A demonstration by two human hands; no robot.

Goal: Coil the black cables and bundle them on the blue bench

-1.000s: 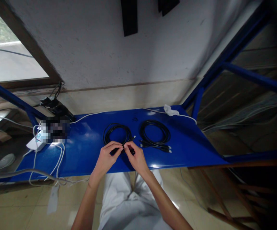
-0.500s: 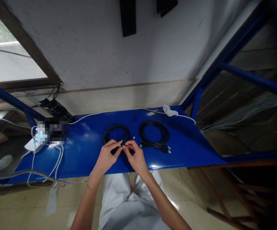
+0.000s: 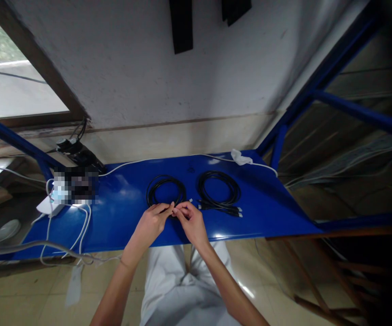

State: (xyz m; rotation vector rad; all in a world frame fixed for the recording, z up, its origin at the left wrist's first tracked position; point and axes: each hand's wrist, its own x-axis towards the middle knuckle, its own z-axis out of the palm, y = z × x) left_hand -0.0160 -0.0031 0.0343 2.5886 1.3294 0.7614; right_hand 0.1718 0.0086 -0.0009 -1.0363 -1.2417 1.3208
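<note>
On the blue table (image 3: 114, 231) lies a coiled black cable (image 3: 150, 190), and both hands meet at its near edge. My left hand (image 3: 155, 222) pinches at the coil with thumb and forefinger together. Close against it, my right hand (image 3: 189, 222) has its fingertips pressed together at the same spot. What sits between the fingertips is mostly hidden by them. A light-coloured plug end (image 3: 190, 200) shows just beyond the right hand. To the right rests a second coiled black cable (image 3: 237, 188), with its connectors (image 3: 228, 210) lying at the near side.
A white power strip (image 3: 48, 206) with white cords stands at the table's left end, beside a black cylindrical object (image 3: 80, 154). A thin white cord runs along the back edge to a white crumpled piece (image 3: 240, 157). Blue frame bars (image 3: 279, 145) rise at the right.
Both hands stay at the near edge of the left coil. The fingers have shifted slightly, and the black piece seen under the left hand is now covered.
</note>
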